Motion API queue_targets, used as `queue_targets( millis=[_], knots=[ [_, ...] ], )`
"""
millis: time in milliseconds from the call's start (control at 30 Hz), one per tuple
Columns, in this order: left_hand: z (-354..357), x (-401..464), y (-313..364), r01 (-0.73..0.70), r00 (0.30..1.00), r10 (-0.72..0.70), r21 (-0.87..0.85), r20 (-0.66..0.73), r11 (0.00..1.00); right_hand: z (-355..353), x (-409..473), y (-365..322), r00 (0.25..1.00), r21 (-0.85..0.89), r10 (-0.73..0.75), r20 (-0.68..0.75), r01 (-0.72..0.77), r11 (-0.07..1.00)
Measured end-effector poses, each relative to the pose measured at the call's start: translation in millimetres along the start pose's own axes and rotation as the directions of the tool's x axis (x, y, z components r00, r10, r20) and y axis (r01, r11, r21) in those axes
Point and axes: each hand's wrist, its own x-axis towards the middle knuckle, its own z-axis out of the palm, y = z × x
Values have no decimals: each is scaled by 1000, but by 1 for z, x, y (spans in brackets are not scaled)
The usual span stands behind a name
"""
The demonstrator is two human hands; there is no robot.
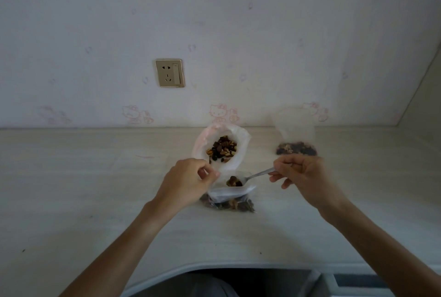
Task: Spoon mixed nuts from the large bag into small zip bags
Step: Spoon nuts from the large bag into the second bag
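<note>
Pale wood-grain surface [95, 189] filled mid-frame. At centre, the left hand [188, 182] pinched the clear small zip bag [229, 197] open; the right hand [303, 172] gripped a loaded spoon [250, 177] over it. Behind sat the white large bag [222, 148] of dark mixed nuts [223, 148].

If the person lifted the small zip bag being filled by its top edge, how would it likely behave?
Likely floppy: the small zip bag is thin clear film, and the left hand pinches its mouth open. Probably bottom-heavy, since the nuts sit low. It could sag and spill while unsealed, with the loaded spoon over it.
</note>
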Motion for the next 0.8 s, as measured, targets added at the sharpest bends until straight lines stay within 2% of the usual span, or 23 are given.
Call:
queue_targets(
  millis=[67,133,233,300,367,433,567,633,733,800],
  knots=[
    [2,0,0,-17,1000,17,-31,-18,999,2,-4,-4,990,-190,-136,18,137,972],
    [2,-1,0,-33,999,31,-75,-34,997,0,-11,-12,943,-382,-318,99,331,863],
    [-1,-1,0,-27,999,20,-157,-46,987,-5,-21,-27,757,-568,-569,322,635,523],
    [-3,-3,-1,-22,999,13,-197,-46,980,-7,-25,-34,635,-592,-624,456,739,320],
    [-6,-5,-4,-11,999,4,-230,-32,973,-9,-27,-38,582,-595,-627,517,771,225],
    [-7,-5,-6,-10,1000,9,-231,-9,973,-11,-29,-39,600,-592,-633,489,761,264],
    [-8,-1,-7,3,1000,-4,-177,-6,984,-13,-23,-38,785,-520,-579,221,597,611],
    [-8,2,-7,11,1000,-13,-168,-11,986,-12,-14,-33,842,-458,-531,97,511,727],
    [-8,10,-9,14,994,-32,-172,-101,985,-7,2,-22,935,-214,-355,-4,346,914],
    [-8,17,-12,42,975,-81,-186,-208,982,-2,13,-18,970,-44,-242,-27,240,970]
  ],
)
